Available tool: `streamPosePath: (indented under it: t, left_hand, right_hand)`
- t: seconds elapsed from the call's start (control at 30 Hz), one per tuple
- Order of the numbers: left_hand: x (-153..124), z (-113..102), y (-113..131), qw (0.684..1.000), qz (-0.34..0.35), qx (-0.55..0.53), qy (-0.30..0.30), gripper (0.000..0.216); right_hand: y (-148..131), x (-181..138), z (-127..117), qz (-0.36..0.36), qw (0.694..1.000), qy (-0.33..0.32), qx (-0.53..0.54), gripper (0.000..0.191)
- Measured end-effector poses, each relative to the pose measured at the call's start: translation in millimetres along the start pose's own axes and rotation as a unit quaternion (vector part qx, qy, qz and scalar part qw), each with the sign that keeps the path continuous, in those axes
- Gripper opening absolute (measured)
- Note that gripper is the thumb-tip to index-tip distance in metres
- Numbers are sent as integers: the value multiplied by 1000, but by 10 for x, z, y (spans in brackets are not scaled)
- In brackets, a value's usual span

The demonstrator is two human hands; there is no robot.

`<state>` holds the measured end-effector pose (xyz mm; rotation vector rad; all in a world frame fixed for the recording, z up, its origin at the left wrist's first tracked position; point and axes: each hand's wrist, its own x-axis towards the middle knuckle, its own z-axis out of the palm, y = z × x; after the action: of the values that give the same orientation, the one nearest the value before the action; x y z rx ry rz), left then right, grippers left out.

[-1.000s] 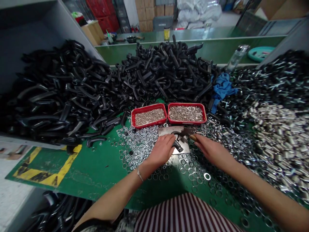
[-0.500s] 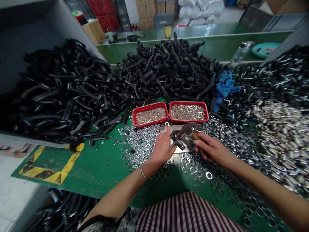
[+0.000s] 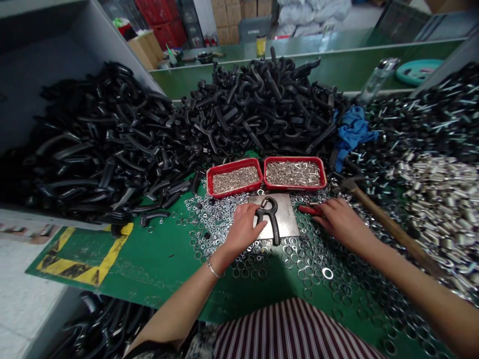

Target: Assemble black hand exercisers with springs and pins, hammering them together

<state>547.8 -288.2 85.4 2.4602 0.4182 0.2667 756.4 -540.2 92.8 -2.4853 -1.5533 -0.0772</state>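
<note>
A black hand-grip part (image 3: pixel 270 217) lies on a small steel plate (image 3: pixel 287 220) in front of me. My left hand (image 3: pixel 243 228) pinches its left arm, fingers closed on it. My right hand (image 3: pixel 340 222) rests on the scattered washers to the right of the plate, its fingertips on a red-handled tool (image 3: pixel 309 210); how firmly it grips I cannot make out. A wooden-handled hammer (image 3: pixel 385 223) lies loose on the table beyond that hand.
Two red trays (image 3: pixel 232 168) (image 3: pixel 322 174) of small metal pins sit behind the plate. Large heaps of black handles (image 3: pixel 157 129) fill the back and left. Silver sleeves (image 3: pixel 434 199) pile at right. Washers (image 3: pixel 217 219) cover the green mat; a blue rag (image 3: pixel 352 130) lies at back right.
My right hand has put the hammer down on the right and moved to the red-handled tool. The black part now lies flat on the plate under my left hand.
</note>
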Motion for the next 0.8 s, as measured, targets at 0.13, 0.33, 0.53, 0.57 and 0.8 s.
streamPosePath:
  t: [0.13, 0.33, 0.53, 0.57, 0.8]
  left_hand:
    - [-8, 12, -7, 1000, 5, 10, -6, 45]
    - [29, 106, -35, 1000, 16, 0, 13, 44]
    - [16, 104, -89, 1000, 18, -12, 7, 46]
    - [19, 96, -98, 1000, 15, -12, 5, 46]
    - [39, 100, -131, 999, 15, -26, 12, 43]
  right_hand:
    - [-121, 106, 72, 9, 999, -47, -26, 31]
    - [-315, 417, -247, 116, 962, 36, 245, 29]
    - [-966, 773, 160, 160, 787, 47, 594, 31]
    - [-1022, 806, 252, 167, 776, 45, 606, 32]
    - [-1045, 843, 449, 170, 782, 33, 599, 30]
